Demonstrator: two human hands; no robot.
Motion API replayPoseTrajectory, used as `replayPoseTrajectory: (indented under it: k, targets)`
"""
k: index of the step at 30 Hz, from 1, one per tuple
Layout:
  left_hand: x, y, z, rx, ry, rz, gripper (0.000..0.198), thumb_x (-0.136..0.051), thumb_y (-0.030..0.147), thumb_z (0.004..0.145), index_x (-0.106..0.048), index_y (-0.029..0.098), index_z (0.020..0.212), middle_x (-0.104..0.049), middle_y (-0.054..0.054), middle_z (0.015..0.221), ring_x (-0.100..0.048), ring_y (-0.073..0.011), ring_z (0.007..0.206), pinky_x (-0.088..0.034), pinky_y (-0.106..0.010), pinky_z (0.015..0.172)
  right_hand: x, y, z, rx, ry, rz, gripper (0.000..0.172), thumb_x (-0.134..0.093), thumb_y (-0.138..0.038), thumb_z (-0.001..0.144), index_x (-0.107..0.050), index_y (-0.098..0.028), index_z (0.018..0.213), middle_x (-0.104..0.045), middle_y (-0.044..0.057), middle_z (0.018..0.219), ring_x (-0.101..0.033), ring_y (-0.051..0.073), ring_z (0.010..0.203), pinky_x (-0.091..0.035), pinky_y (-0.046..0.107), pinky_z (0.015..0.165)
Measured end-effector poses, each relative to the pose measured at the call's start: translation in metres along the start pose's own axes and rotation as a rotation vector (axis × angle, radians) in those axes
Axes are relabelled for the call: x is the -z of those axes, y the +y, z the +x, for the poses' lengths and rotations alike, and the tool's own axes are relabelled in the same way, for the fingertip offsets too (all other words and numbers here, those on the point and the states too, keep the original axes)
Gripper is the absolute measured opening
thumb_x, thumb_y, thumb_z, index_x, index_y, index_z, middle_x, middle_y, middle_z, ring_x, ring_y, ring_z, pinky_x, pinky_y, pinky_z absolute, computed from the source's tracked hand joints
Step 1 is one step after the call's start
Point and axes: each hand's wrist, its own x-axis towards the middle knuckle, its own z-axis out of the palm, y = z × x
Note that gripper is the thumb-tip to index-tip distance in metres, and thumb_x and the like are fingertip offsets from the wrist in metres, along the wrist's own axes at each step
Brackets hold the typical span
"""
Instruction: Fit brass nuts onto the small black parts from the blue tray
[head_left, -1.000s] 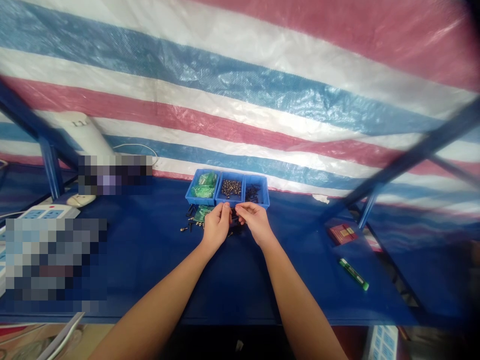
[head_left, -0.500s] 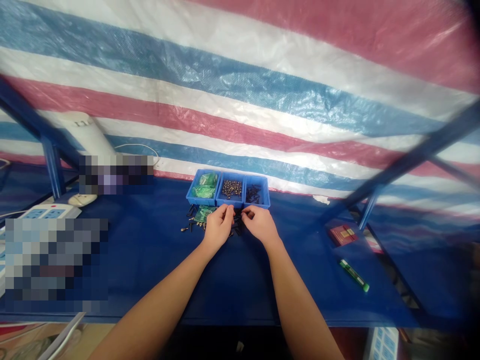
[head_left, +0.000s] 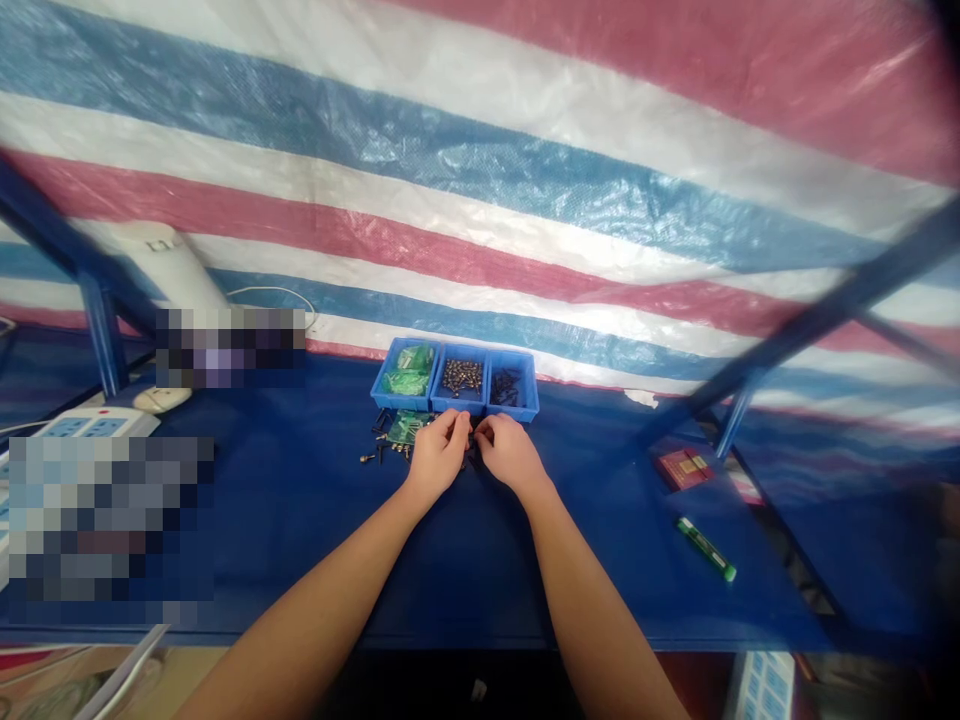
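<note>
Fingers (head_left: 459, 425) of both hands curl inward and almost meet near the far edge of the surface (head_left: 300, 520), pinched low over loose black screws (head_left: 472, 458), though the fingers hide whether either hand has hold of one. Left hand (head_left: 439, 455) sits just beside a green circuit board (head_left: 409, 425) and scattered brass screws (head_left: 379, 452). Right hand (head_left: 511, 455) lies just in front of blue bins (head_left: 455, 378), whose right-hand compartment holds more black screws (head_left: 506, 388).
</note>
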Motion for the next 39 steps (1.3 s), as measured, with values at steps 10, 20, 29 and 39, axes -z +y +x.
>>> replayPoseTrajectory:
  k: [10,20,29,39]
  targets:
    - [-0.001,-0.005,0.002,0.017,0.028,-0.030,0.022,-0.052,0.041,0.092,-0.060,0.021,0.094,-0.063,0.002,0.069,-0.060,-0.0142,0.062,-0.044,-0.024,0.061,0.006,-0.013,0.002,0.090,0.111,0.416,0.016,-0.045,-0.028,0.094,-0.060,-0.022,0.094,-0.065,0.003,0.091,-0.062,0.019,0.085,-0.048,0.032,0.080]
    - [-0.002,-0.005,0.001,-0.017,-0.043,-0.013,0.025,-0.054,0.043,0.092,-0.060,0.021,0.100,-0.063,0.003,0.065,-0.058,-0.0123,0.058,-0.044,-0.023,0.058,-0.004,-0.016,0.007,-0.121,0.099,0.950,0.023,-0.067,-0.041,0.081,-0.069,-0.020,0.090,-0.067,0.002,0.077,-0.059,0.014,0.061,-0.050,0.027,0.057]
    - [-0.002,-0.001,-0.001,0.013,0.001,0.027,0.025,-0.053,0.045,0.092,-0.061,0.022,0.095,-0.066,0.003,0.066,-0.060,-0.0128,0.058,-0.044,-0.024,0.059,-0.001,-0.018,0.006,-0.202,0.063,1.079,0.025,-0.077,-0.040,0.073,-0.076,-0.019,0.085,-0.069,0.001,0.071,-0.060,0.014,0.060,-0.051,0.028,0.060]
    - [0.003,0.001,0.002,0.013,0.070,-0.029,0.020,-0.056,0.040,0.090,-0.059,0.022,0.099,-0.065,0.003,0.065,-0.060,-0.0136,0.058,-0.044,-0.024,0.059,0.000,-0.019,0.007,-0.133,0.104,0.959,0.023,-0.068,-0.038,0.081,-0.075,-0.021,0.094,-0.072,0.004,0.082,-0.065,0.016,0.068,-0.051,0.028,0.061]
